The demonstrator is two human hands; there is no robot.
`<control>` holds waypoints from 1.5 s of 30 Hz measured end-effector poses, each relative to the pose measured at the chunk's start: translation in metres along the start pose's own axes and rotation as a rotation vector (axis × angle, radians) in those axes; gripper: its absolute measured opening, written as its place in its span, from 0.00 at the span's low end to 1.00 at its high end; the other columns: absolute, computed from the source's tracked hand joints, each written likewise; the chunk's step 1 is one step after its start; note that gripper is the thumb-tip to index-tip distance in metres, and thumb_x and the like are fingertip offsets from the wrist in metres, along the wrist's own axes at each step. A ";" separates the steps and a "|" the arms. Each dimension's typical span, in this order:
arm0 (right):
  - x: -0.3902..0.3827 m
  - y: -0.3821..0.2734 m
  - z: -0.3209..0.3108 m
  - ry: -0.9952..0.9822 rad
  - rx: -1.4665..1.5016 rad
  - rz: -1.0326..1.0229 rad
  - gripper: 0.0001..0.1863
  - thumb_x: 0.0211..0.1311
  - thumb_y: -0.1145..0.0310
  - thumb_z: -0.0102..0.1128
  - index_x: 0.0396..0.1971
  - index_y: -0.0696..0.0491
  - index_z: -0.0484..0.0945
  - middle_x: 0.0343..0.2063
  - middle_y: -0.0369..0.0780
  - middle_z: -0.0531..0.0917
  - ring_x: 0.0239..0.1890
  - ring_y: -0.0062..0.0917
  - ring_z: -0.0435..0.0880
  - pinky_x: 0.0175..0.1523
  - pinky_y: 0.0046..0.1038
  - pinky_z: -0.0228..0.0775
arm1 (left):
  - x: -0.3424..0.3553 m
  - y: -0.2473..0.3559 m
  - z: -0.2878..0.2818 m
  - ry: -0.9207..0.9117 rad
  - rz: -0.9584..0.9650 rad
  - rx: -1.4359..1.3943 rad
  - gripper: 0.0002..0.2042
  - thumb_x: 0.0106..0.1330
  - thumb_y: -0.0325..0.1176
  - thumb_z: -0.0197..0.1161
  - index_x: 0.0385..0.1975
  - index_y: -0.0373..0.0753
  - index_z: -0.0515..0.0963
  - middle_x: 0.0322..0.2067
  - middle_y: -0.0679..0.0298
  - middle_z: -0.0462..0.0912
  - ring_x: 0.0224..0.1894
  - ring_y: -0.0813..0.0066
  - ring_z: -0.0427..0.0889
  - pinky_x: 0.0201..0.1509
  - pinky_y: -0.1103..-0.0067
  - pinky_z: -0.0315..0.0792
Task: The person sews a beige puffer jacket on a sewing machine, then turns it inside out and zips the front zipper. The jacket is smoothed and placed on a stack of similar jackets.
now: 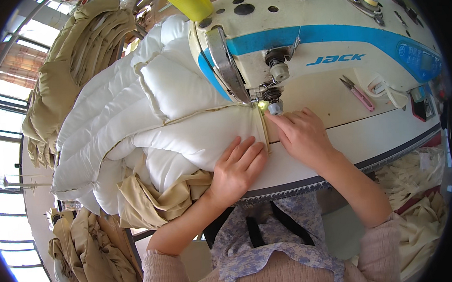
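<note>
A white padded quilted piece (184,133) with beige-edged seams lies bunched to the left of the sewing machine (302,38), its right edge running under the needle area. My left hand (239,168) rests flat on this piece near its beige edge, fingers spread. Just right of the lit presser foot, my right hand (306,138) has its index finger stretched toward the needle area. Its other fingers are partly curled, and I see nothing held in it. The machine head hides part of the stitching spot. Beige fabric (159,199) lies crumpled beside my left forearm.
Pink-handled thread snips (358,94) lie on the machine bed at right. A yellow cup-shaped container (189,3) stands behind the machine head. Stacked beige padded pieces (79,62) rise at the far left; more beige fabric (90,252) hangs lower left. The table edge carries a ruler strip (291,189).
</note>
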State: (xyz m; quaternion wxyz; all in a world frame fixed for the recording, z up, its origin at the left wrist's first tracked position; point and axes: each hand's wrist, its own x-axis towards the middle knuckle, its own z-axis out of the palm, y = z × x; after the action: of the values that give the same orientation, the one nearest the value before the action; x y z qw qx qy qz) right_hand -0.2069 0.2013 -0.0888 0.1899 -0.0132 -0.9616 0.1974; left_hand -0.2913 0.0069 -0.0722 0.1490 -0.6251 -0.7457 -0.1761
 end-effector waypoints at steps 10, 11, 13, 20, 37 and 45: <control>-0.024 -0.123 0.046 -0.144 0.607 -0.090 0.19 0.65 0.67 0.55 0.55 0.55 0.78 0.54 0.48 0.77 0.62 0.39 0.73 0.69 0.46 0.59 | 0.025 0.010 -0.022 -0.131 -0.079 0.023 0.14 0.49 0.28 0.64 0.38 0.38 0.78 0.43 0.62 0.77 0.51 0.63 0.77 0.57 0.69 0.73; -0.024 -0.138 0.054 0.026 0.765 -0.103 0.19 0.65 0.67 0.54 0.54 0.55 0.78 0.52 0.47 0.80 0.59 0.39 0.75 0.67 0.45 0.62 | 0.024 0.011 -0.021 -0.214 -0.073 0.044 0.14 0.49 0.28 0.63 0.38 0.38 0.78 0.42 0.63 0.76 0.49 0.63 0.77 0.55 0.69 0.74; -0.029 -0.146 0.057 0.043 0.822 -0.188 0.17 0.66 0.68 0.52 0.52 0.55 0.79 0.47 0.44 0.83 0.54 0.38 0.79 0.63 0.42 0.67 | 0.019 0.013 -0.016 -0.191 -0.040 0.075 0.14 0.50 0.28 0.62 0.39 0.38 0.77 0.40 0.63 0.76 0.45 0.65 0.78 0.49 0.70 0.76; -0.064 -0.055 -0.010 -0.079 0.536 -0.142 0.12 0.52 0.76 0.63 0.39 0.57 0.81 0.44 0.40 0.84 0.47 0.31 0.82 0.53 0.33 0.75 | -0.003 0.002 -0.002 0.091 -0.113 -0.078 0.15 0.48 0.24 0.67 0.38 0.38 0.78 0.46 0.62 0.80 0.41 0.63 0.82 0.42 0.71 0.78; -0.027 -0.071 0.014 0.301 0.547 0.102 0.15 0.58 0.77 0.66 0.45 0.55 0.78 0.30 0.40 0.84 0.32 0.31 0.84 0.42 0.33 0.75 | 0.005 -0.003 -0.017 0.193 -0.473 -0.399 0.11 0.61 0.20 0.65 0.43 0.34 0.76 0.46 0.56 0.80 0.44 0.57 0.83 0.45 0.71 0.78; -0.010 -0.030 0.007 0.323 0.157 -0.146 0.11 0.58 0.72 0.69 0.38 0.49 0.77 0.18 0.31 0.80 0.20 0.23 0.79 0.30 0.26 0.65 | 0.000 -0.007 -0.010 0.190 -0.187 -0.178 0.14 0.55 0.21 0.69 0.40 0.37 0.78 0.46 0.59 0.80 0.44 0.58 0.82 0.51 0.66 0.77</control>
State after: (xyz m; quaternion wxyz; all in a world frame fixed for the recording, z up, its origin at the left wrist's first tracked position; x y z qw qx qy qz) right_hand -0.1987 0.1700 -0.0862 0.3562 0.0401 -0.8986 0.2530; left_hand -0.2979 0.0015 -0.0639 0.1457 -0.5442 -0.7646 -0.3130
